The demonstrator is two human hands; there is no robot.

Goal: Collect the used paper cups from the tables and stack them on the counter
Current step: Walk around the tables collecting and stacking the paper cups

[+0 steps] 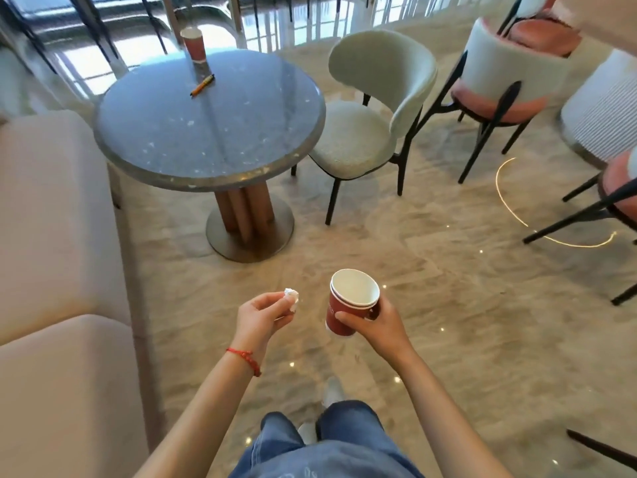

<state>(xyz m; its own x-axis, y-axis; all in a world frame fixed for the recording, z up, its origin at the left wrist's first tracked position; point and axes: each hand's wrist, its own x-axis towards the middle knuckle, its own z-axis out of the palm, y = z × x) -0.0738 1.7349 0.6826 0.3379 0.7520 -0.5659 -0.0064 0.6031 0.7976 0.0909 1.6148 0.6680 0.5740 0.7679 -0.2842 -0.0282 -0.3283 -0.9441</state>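
Cups (351,305) nested, low centre frame, right hand (374,326) wrapped round wall; left hand (262,313) pinches tissue (291,297). Third cup (193,43) upper left on surface (206,132). Paper likely light, crushable: grip mid-wall gently.

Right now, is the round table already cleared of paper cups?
No, one red paper cup still stands at the far edge of the round table, beyond an orange pen.

The round table (206,132) carries a paper cup (193,43) at its far edge, a pen (202,85) just nearer. A chair (372,115) stands right of the table, a sofa (51,236) left.
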